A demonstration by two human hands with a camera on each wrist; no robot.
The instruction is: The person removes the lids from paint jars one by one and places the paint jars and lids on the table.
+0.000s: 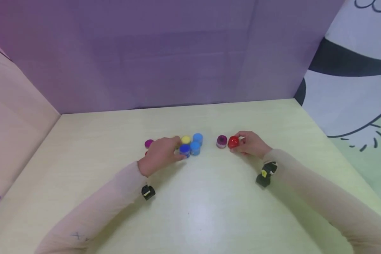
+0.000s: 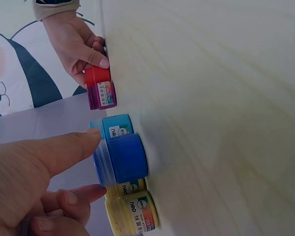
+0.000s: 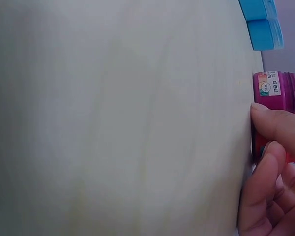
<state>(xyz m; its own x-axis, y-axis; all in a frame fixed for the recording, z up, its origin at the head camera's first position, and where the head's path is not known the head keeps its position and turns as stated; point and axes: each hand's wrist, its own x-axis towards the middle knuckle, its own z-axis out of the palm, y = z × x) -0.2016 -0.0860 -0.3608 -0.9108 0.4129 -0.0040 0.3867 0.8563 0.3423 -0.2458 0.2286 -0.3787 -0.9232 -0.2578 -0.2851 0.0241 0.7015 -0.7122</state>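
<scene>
My left hand [image 1: 162, 153] has thumb and forefinger on either side of a dark blue paint jar [image 1: 185, 151], pinching it near the lid. Against that jar stand two light blue paint jars [image 1: 195, 148] and a yellow paint jar [image 1: 186, 140]; the left wrist view shows yellow paint jars [image 2: 137, 214] beside the dark blue one. Over to the right, my right hand [image 1: 252, 144] grips a red paint jar [image 1: 233, 141] between thumb and fingers, partly covering it in the right wrist view. A purple paint jar [image 3: 270, 92] stands upright directly beside the red one.
A magenta jar [image 1: 148, 143] and a sliver of something red [image 1: 146, 153] show past the left hand, which hides most of that side. The pale wooden table [image 1: 190, 211] ends at a purple backdrop [image 1: 177, 70]. Printed side panels [image 1: 352, 102] border it.
</scene>
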